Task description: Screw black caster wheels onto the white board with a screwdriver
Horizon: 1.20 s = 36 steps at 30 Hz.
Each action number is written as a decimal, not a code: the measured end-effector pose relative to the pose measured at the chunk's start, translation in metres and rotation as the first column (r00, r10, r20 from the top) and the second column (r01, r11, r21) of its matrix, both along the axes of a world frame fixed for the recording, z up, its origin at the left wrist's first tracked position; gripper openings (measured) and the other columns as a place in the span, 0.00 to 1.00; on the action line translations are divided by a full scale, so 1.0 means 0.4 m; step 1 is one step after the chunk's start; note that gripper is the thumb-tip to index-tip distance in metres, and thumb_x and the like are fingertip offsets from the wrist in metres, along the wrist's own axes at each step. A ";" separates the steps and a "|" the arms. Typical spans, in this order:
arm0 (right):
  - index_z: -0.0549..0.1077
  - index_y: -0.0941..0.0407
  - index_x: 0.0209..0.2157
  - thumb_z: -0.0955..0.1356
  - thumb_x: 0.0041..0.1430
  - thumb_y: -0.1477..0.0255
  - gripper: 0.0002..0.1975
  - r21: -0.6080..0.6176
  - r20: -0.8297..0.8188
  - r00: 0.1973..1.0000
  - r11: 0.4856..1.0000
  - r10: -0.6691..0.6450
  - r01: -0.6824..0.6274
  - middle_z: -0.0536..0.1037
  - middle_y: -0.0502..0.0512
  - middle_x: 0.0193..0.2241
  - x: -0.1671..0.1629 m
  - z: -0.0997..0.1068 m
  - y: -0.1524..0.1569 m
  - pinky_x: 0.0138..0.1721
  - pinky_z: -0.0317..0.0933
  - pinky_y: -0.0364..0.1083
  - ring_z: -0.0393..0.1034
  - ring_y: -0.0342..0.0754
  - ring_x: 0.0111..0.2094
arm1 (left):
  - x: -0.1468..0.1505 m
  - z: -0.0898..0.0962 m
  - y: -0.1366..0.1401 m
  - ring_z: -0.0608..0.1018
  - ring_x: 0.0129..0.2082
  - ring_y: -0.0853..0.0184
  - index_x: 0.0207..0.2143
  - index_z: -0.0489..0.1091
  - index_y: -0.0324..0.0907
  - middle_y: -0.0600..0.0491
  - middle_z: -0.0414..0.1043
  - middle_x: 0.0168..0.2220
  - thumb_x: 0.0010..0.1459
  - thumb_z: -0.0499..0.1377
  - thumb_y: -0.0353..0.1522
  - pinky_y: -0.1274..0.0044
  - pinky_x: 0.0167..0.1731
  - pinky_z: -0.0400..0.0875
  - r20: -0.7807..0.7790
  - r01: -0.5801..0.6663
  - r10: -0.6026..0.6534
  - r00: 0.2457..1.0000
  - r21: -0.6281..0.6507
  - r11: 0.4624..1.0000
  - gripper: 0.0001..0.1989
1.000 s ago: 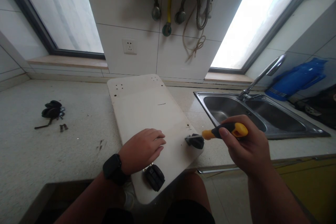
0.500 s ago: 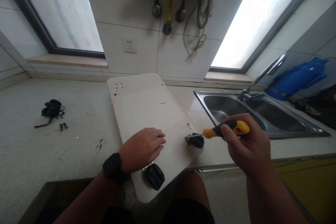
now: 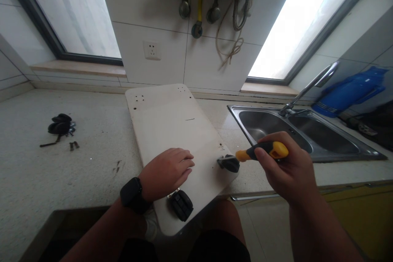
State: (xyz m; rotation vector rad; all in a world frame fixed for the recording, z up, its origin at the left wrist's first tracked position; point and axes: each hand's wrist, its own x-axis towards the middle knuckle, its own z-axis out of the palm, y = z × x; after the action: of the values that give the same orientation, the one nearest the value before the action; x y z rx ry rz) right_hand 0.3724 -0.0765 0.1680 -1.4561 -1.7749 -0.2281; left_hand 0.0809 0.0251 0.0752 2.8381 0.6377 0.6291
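Observation:
A white board (image 3: 162, 118) with rounded corners and small drilled holes lies on the counter, its near end sticking out past the edge. My left hand (image 3: 168, 174) rests flat on the board with fingers stretched out. In my right hand (image 3: 287, 168) is a yellow-and-black screwdriver (image 3: 260, 151), gripped round its handle. The shaft reaches left to the metal mount of a black caster wheel (image 3: 231, 163) at the board's right near corner; the exact tip contact is too small to make out. A second black caster wheel (image 3: 181, 205) sits at the near left corner, just below my left hand.
Loose black caster wheels (image 3: 59, 124) lie on the left of the stone counter (image 3: 101, 139), beside several screws (image 3: 74, 145) and a hex key (image 3: 49, 144). A steel double sink (image 3: 260, 123) with a faucet and a blue thermos flask (image 3: 350, 90) stand at the right.
My right hand and the screwdriver handle have shifted slightly left. My left hand stays in place on the board, and the view has tilted a little.

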 end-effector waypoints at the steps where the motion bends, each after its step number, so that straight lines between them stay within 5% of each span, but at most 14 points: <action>1: 0.70 0.51 0.39 0.71 0.66 0.65 0.06 -0.003 0.010 1.000 1.000 0.009 -0.009 0.73 0.43 0.22 -0.003 0.002 0.000 0.21 0.61 0.42 0.67 0.41 0.19 | 0.000 0.000 0.000 0.78 0.55 0.55 0.49 0.76 0.42 0.47 0.78 0.53 0.71 0.56 0.31 0.59 0.55 0.74 -0.001 0.000 0.000 1.000 0.000 1.000 0.10; 7: 0.69 0.51 0.36 0.72 0.65 0.60 0.12 -0.024 0.059 0.993 0.994 -0.104 0.106 0.75 0.46 0.23 -0.008 0.009 0.005 0.23 0.63 0.45 0.69 0.44 0.20 | 0.000 0.004 0.001 0.78 0.55 0.55 0.49 0.76 0.42 0.47 0.78 0.54 0.72 0.56 0.31 0.59 0.55 0.74 -0.008 -0.001 0.001 1.000 -0.009 1.000 0.10; 10: 0.71 0.51 0.45 0.72 0.65 0.59 0.14 -0.029 0.025 0.991 0.991 -0.128 0.129 0.79 0.51 0.33 -0.003 0.008 0.019 0.27 0.67 0.48 0.72 0.46 0.25 | 0.001 0.003 0.000 0.77 0.55 0.55 0.49 0.76 0.42 0.47 0.78 0.54 0.72 0.56 0.31 0.59 0.56 0.74 -0.007 0.000 0.000 1.000 -0.008 1.000 0.10; 13: 0.64 0.49 0.61 0.73 0.65 0.62 0.27 -0.010 -0.082 0.996 0.999 -0.044 0.043 0.80 0.56 0.48 0.005 0.005 0.032 0.39 0.72 0.53 0.78 0.52 0.39 | 0.001 0.001 -0.001 0.78 0.55 0.55 0.49 0.76 0.42 0.47 0.78 0.54 0.72 0.56 0.31 0.59 0.56 0.73 -0.010 -0.002 0.002 1.000 -0.005 1.000 0.10; 17: 0.68 0.45 0.60 0.66 0.72 0.66 0.17 -0.129 -0.218 0.971 0.983 0.103 -0.134 0.76 0.57 0.56 0.022 0.012 0.025 0.49 0.73 0.58 0.76 0.55 0.51 | 0.002 0.001 -0.003 0.78 0.55 0.55 0.50 0.76 0.42 0.46 0.78 0.53 0.72 0.55 0.31 0.59 0.56 0.74 -0.013 -0.005 0.005 1.000 0.005 1.000 0.11; 20: 0.65 0.43 0.66 0.63 0.73 0.69 0.22 -0.196 -0.304 0.925 0.936 0.226 -0.293 0.70 0.58 0.64 0.035 0.023 0.009 0.53 0.73 0.58 0.73 0.57 0.58 | 0.003 0.002 -0.004 0.78 0.55 0.55 0.50 0.76 0.42 0.46 0.78 0.53 0.71 0.56 0.31 0.59 0.55 0.74 -0.006 -0.005 0.005 1.000 0.013 1.000 0.11; 23: 0.61 0.43 0.68 0.66 0.72 0.70 0.26 -0.185 -0.297 0.918 0.928 0.262 -0.325 0.72 0.58 0.62 0.040 0.028 0.002 0.53 0.75 0.56 0.75 0.55 0.56 | 0.004 0.005 -0.004 0.78 0.55 0.55 0.50 0.76 0.42 0.46 0.78 0.53 0.71 0.56 0.30 0.59 0.55 0.74 -0.001 -0.003 0.003 1.000 0.013 1.000 0.10; 29: 0.75 0.47 0.57 0.69 0.69 0.68 0.16 -0.069 -0.025 0.997 0.995 0.073 -0.075 0.80 0.54 0.43 0.039 0.025 0.009 0.44 0.74 0.53 0.78 0.50 0.39 | 0.006 0.007 -0.005 0.78 0.54 0.55 0.50 0.76 0.42 0.46 0.78 0.53 0.71 0.56 0.30 0.59 0.55 0.75 -0.009 -0.005 0.005 1.000 0.005 1.000 0.10; 34: 0.63 0.43 0.70 0.63 0.72 0.72 0.27 -0.111 -0.172 0.954 0.957 0.247 -0.268 0.70 0.59 0.64 0.047 0.025 0.000 0.57 0.71 0.57 0.73 0.55 0.60 | 0.004 0.003 -0.006 0.78 0.55 0.55 0.51 0.76 0.43 0.47 0.78 0.54 0.71 0.56 0.30 0.59 0.56 0.74 -0.012 -0.004 0.004 1.000 -0.009 1.000 0.11; 36: 0.59 0.41 0.71 0.65 0.72 0.73 0.30 -0.126 -0.210 0.943 0.949 0.259 -0.288 0.71 0.58 0.64 0.049 0.023 -0.002 0.57 0.72 0.57 0.73 0.55 0.60 | 0.003 0.004 -0.006 0.78 0.55 0.55 0.50 0.76 0.43 0.47 0.78 0.53 0.71 0.56 0.30 0.59 0.56 0.74 -0.007 -0.006 0.006 1.000 -0.009 1.000 0.11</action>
State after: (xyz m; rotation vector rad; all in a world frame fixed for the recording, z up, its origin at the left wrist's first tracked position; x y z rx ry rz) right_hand 0.3920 -0.0774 0.1772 -1.2685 -1.8419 0.1936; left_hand 0.0823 0.0228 0.0766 2.8321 0.6488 0.6161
